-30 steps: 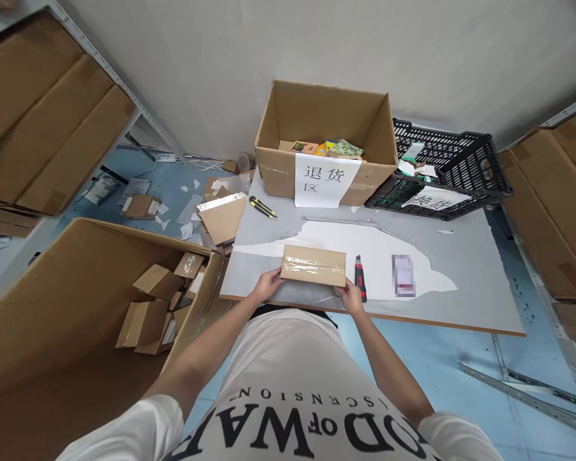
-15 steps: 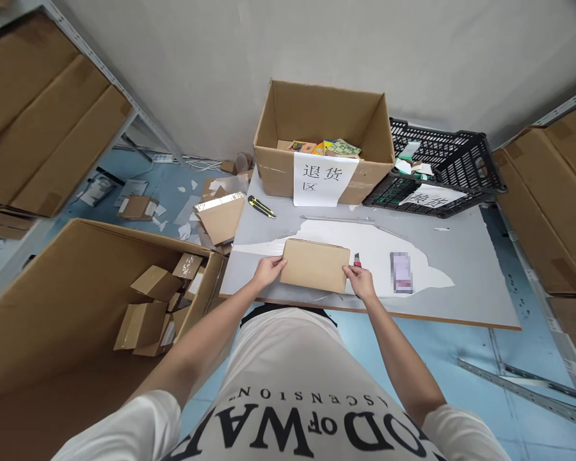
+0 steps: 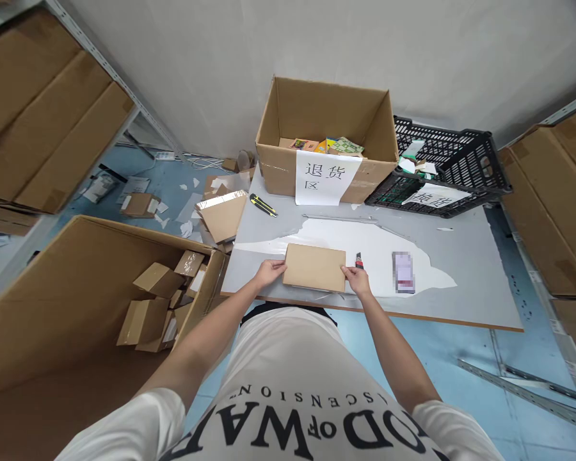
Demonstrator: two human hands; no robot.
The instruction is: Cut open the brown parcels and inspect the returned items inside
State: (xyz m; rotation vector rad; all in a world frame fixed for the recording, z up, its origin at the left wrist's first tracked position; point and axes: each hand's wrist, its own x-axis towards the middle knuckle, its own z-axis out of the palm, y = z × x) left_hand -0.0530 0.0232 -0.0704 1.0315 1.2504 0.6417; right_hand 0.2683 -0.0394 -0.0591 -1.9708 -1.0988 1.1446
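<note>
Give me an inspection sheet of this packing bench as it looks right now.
Surface: grey table, top layer peeled to white.
Job's things: flat cardboard box lying near the front edge.
Clutter: red knife, yellow knife, labelled carton, black crate.
Hands: left hand and right hand grip the box's ends.
Cables: white cords on the floor by the wall.
Surroundings: big carton of small boxes, shelving.

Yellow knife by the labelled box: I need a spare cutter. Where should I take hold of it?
The yellow knife lies flat and slanted on the table, clear of the labelled box. Pinch its long handle across the middle from above; which end carries the blade is too small to tell.
</note>
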